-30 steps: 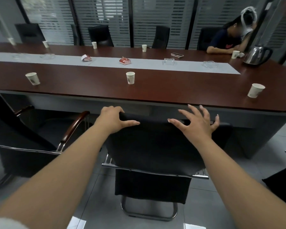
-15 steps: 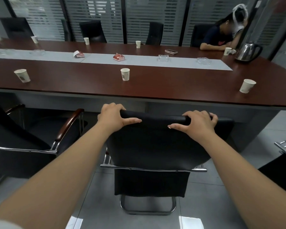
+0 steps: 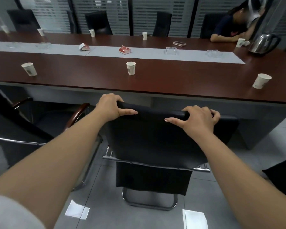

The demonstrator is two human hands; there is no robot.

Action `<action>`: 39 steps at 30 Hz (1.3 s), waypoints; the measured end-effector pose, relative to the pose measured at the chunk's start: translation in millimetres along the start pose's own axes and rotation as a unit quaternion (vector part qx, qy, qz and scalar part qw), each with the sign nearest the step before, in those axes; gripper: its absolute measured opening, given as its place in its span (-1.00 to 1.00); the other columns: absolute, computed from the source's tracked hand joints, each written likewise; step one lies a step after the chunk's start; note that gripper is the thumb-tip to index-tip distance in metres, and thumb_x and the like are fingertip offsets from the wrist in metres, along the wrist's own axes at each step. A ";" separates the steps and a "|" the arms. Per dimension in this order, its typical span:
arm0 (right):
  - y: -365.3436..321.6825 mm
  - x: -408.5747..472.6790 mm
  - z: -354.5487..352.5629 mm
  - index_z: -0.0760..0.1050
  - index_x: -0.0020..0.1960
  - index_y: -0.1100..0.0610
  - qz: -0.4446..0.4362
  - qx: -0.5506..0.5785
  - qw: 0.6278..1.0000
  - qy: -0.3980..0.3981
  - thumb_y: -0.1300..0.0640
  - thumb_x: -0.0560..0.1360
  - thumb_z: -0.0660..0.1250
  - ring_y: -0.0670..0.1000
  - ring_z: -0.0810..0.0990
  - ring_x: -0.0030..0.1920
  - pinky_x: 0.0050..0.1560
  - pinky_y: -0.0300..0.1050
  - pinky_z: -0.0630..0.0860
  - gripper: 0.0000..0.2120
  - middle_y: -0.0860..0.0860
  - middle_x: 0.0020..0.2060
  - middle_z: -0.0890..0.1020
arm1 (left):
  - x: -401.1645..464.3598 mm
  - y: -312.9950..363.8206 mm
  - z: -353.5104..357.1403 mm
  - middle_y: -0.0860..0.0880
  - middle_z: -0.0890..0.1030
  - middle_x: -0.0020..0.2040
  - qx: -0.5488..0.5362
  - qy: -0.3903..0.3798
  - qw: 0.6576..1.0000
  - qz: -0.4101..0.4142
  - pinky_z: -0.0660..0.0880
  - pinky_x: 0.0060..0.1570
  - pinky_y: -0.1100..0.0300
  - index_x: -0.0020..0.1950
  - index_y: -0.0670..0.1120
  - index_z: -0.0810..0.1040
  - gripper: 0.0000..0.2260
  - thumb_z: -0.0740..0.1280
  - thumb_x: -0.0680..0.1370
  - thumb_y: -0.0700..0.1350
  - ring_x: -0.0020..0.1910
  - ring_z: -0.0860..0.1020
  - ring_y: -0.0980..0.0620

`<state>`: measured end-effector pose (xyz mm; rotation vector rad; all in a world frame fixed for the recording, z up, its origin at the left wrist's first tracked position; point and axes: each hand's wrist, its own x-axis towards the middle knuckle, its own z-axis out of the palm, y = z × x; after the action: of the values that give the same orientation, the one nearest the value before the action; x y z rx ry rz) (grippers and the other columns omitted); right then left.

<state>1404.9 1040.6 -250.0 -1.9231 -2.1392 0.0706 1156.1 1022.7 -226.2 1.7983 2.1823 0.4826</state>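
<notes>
table: long, dark red, spans the room ahead | chair: black, back toward the camera, just short of the table's near edge | left hand: fingers curled over the backrest's top left, thumb on the near face | right hand: grips the top right likewise | paper cup: upright on the table beyond the chair

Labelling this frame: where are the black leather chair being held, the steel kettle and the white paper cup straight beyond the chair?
Black leather chair (image 3: pixel 155 138): head view, backrest middle.
Steel kettle (image 3: pixel 260 45): head view, shiny body.
White paper cup (image 3: pixel 131 68): head view, side wall.
</notes>
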 end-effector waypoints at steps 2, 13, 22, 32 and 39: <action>0.9 -3.8 -0.2 0.51 0.06 -0.04 -0.006 0.001 1.000 -0.001 -0.52 0.25 0.14 0.04 0.41 0.17 0.32 0.07 0.10 -0.34 -0.12 -0.13 0.39 | -5.5 -2.6 3.6 0.01 0.41 -0.11 0.006 0.011 1.000 0.005 0.40 0.00 0.10 -0.04 -0.07 0.49 -0.52 0.40 0.28 0.28 0.06 0.36 -0.01; 13.9 -30.1 1.1 0.36 0.32 -0.08 -0.043 0.049 0.998 0.025 -0.38 0.41 0.16 -0.02 0.26 0.39 0.45 0.08 -0.18 -0.41 -0.08 0.29 0.44 | -36.7 -9.1 31.7 -0.07 0.22 0.46 0.052 0.071 0.996 0.023 0.04 0.43 -0.07 0.46 -0.01 0.21 -0.28 0.17 0.42 0.35 0.47 0.05 -0.08; 1.6 -59.8 7.4 0.44 0.29 0.00 0.052 0.361 0.927 0.091 0.00 0.54 0.26 -0.10 0.14 0.47 0.47 -0.08 -0.03 -0.67 -0.04 0.41 0.33 | -84.9 33.9 50.9 0.02 0.31 0.44 -0.361 0.154 0.920 0.009 0.12 0.38 0.20 0.33 0.01 0.41 -0.70 0.19 0.60 -0.04 0.45 0.18 0.10; 23.2 -128.3 -7.0 0.54 -0.13 -0.01 0.215 0.575 0.756 0.229 0.16 0.51 0.33 -0.10 0.62 -0.17 -0.11 -0.29 0.53 -0.92 -0.10 -0.23 0.61 | -116.1 117.5 81.4 0.00 0.61 -0.22 -0.561 -0.060 0.817 0.115 0.49 -0.11 0.34 -0.10 -0.01 0.53 -0.85 0.19 0.58 -0.17 -0.19 0.60 0.15; 89.1 -180.4 -30.0 0.49 -0.31 0.14 0.310 0.547 0.706 0.327 0.15 0.49 0.35 -0.21 0.49 -0.48 -0.37 -0.39 0.46 -0.79 -0.10 -0.52 0.55 | -137.0 189.1 122.3 0.08 0.52 -0.44 -0.594 -0.140 0.772 0.176 0.47 -0.21 0.35 -0.32 -0.07 0.48 -0.74 0.22 0.57 -0.19 -0.37 0.50 0.17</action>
<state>1513.9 869.9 -269.1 -1.4139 -0.5773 0.5458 1401.2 930.9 -258.0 1.3129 0.8400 1.2161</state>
